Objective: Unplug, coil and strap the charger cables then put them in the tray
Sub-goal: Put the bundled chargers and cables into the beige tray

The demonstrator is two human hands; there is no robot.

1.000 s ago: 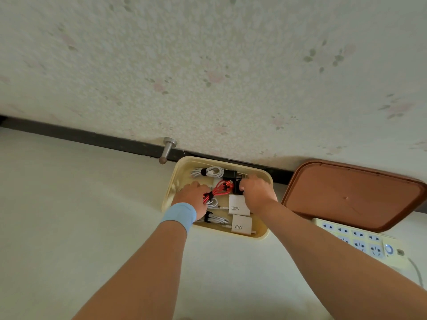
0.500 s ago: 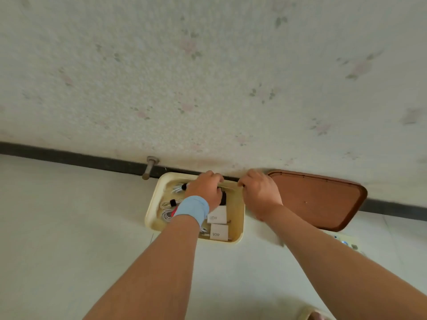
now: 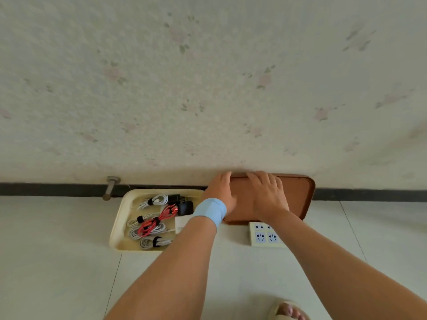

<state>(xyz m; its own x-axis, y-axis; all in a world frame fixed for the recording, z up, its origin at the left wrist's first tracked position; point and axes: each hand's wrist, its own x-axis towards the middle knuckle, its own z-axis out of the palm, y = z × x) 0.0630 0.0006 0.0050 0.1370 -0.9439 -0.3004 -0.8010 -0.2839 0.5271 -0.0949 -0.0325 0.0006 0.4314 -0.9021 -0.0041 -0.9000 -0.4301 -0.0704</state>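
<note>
A cream tray (image 3: 120, 218) lies on the floor against the wall. Inside it are strapped white cable coils (image 3: 153, 200), a red coil (image 3: 156, 221), black adapters (image 3: 184, 205) and a white adapter (image 3: 181, 224) partly hidden by my left forearm. To its right a brown tray (image 3: 298, 197) leans on the wall. My left hand (image 3: 219, 190), with a blue wristband, and my right hand (image 3: 268, 195) both lie on the brown tray, fingers hooked over its top edge.
A white power strip (image 3: 265, 235) with bare sockets lies on the floor below the brown tray. A metal door stop (image 3: 111, 188) sticks out of the dark skirting left of the cream tray. My sandalled foot (image 3: 288, 310) shows at the bottom.
Both hands have left the cream tray and moved right onto the brown tray's top edge. The cables now lie uncovered in the cream tray.
</note>
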